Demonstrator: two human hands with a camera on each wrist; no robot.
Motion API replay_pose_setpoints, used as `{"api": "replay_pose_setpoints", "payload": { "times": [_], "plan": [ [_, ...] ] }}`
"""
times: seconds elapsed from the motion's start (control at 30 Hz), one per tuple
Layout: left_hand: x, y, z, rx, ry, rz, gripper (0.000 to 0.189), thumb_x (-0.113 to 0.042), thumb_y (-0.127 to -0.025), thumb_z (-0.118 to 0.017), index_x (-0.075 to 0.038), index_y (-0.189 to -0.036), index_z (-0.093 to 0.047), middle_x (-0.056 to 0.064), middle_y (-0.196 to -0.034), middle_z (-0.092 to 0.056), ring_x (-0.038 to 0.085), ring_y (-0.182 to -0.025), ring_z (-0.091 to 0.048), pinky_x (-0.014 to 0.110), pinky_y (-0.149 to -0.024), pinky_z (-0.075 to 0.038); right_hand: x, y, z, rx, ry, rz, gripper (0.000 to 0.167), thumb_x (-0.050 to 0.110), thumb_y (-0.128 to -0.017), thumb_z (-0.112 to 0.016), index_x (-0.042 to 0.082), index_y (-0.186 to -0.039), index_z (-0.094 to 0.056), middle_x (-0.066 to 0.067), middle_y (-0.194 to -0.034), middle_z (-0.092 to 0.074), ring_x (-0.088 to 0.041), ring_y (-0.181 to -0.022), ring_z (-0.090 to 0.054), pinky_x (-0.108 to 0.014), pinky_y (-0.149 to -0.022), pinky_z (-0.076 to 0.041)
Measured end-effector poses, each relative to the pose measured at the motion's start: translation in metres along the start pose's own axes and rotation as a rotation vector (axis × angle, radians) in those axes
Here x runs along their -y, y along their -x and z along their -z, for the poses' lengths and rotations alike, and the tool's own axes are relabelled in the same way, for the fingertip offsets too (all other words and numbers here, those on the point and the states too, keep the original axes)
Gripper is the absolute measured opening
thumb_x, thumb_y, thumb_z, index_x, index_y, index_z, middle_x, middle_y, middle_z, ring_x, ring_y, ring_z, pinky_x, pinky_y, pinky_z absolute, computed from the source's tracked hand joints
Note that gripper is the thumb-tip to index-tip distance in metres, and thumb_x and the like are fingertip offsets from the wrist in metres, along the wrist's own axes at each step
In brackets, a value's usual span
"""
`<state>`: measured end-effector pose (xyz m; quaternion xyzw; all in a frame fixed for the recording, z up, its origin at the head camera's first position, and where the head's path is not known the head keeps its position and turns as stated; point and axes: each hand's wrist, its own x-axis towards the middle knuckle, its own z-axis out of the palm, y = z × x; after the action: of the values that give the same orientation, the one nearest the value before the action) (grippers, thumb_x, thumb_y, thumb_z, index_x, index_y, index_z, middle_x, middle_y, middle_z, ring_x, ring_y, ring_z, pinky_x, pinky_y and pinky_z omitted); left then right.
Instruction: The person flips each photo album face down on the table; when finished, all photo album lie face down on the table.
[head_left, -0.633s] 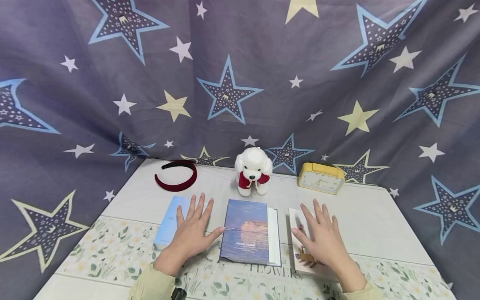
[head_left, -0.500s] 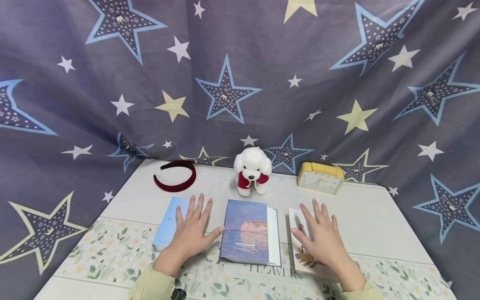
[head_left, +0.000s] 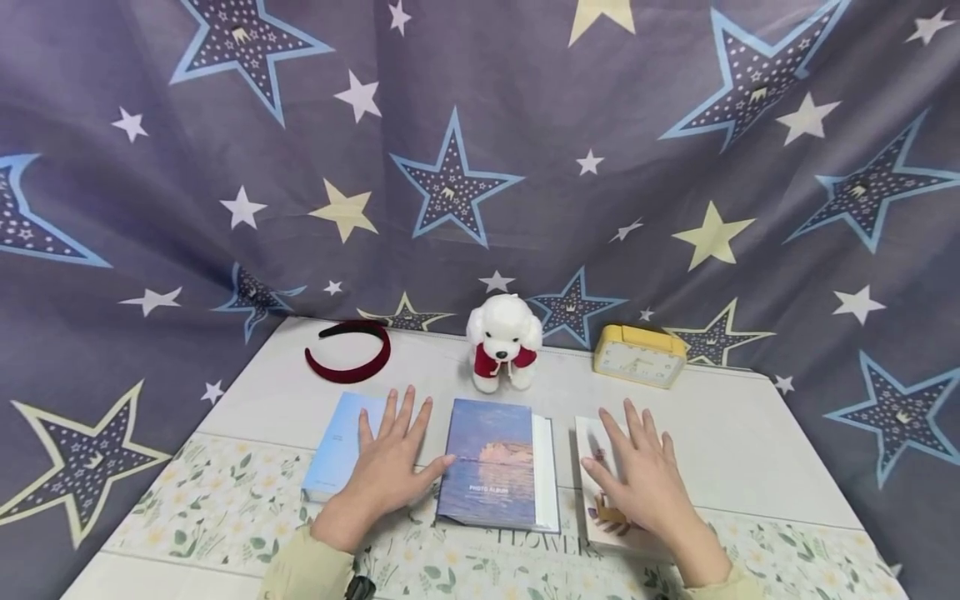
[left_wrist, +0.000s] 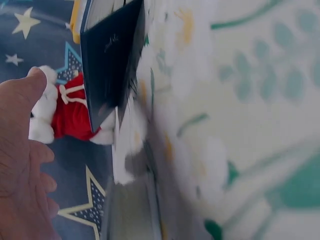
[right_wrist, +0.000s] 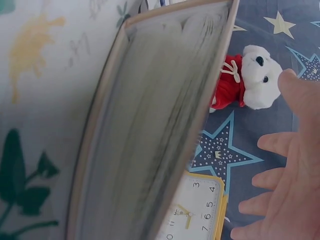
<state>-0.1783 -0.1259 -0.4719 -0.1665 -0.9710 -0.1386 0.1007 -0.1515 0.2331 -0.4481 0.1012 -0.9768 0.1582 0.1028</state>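
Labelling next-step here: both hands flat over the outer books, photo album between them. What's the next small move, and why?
Probably lower the left hand and curl its fingers round the light blue book. That hand lies spread over the book's right part, thumb reaching toward the photo album, and grips nothing. The right hand is equally flat over the white book, so either side could go first.

White table point(head_left: 720, 450) with a floral-printed runner point(head_left: 217, 500) along the near edge. Toward the back: dark red headband point(head_left: 348, 360) at left, white plush dog point(head_left: 502, 340) in red cape at centre, yellow alarm clock point(head_left: 639, 357) at right. Nearer, in a row: light blue book point(head_left: 337, 446), "PHOTO ALBUM" book point(head_left: 491, 462), white illustrated book point(head_left: 600, 467), each apart from the next.
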Motion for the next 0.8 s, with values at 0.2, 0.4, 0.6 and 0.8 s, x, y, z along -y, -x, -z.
{"api": "replay_pose_setpoints", "payload": {
  "times": [0.2,0.4,0.6,0.8],
  "plan": [
    [-0.018,-0.007,-0.004,0.023,0.020,-0.057,0.088,-0.065,-0.090,-0.051,-0.013,-0.155,-0.027,0.014,-0.162,-0.005,0.034,-0.148,0.004,0.071,-0.108,0.000,-0.005,0.010,0.004,-0.009,-0.003,-0.010,0.070,0.052,-0.094,-0.056,0.011,-0.149,-0.041,-0.028,-0.156,-0.022,-0.054,-0.140,-0.016,-0.074,-0.105,-0.013],
    [-0.045,-0.016,-0.006,0.061,0.059,-0.155,0.086,-0.064,-0.091,-0.049,-0.010,-0.154,-0.028,0.014,-0.162,-0.003,0.033,-0.148,0.005,0.070,-0.108,0.001,-0.013,0.022,0.011,0.003,-0.023,-0.037,0.066,0.048,-0.095,-0.056,0.010,-0.148,-0.042,-0.029,-0.155,-0.022,-0.056,-0.139,-0.017,-0.075,-0.103,-0.014],
    [-0.075,-0.026,-0.012,0.108,0.066,-0.247,0.086,-0.066,-0.092,-0.045,-0.010,-0.154,-0.029,0.014,-0.162,-0.002,0.034,-0.148,0.003,0.068,-0.110,0.003,-0.022,0.035,0.020,0.003,-0.028,-0.063,0.062,0.044,-0.097,-0.055,0.007,-0.145,-0.045,-0.033,-0.152,-0.025,-0.058,-0.135,-0.023,-0.077,-0.101,-0.018],
    [-0.109,-0.033,-0.020,0.197,0.068,-0.326,0.086,-0.070,-0.092,-0.039,-0.015,-0.157,-0.022,0.013,-0.163,0.002,0.034,-0.148,0.006,0.071,-0.108,-0.001,-0.034,0.050,0.024,0.031,-0.046,-0.126,0.060,0.040,-0.098,-0.055,0.003,-0.144,-0.047,-0.036,-0.151,-0.025,-0.060,-0.129,-0.032,-0.075,-0.097,-0.029]
  ]
}}
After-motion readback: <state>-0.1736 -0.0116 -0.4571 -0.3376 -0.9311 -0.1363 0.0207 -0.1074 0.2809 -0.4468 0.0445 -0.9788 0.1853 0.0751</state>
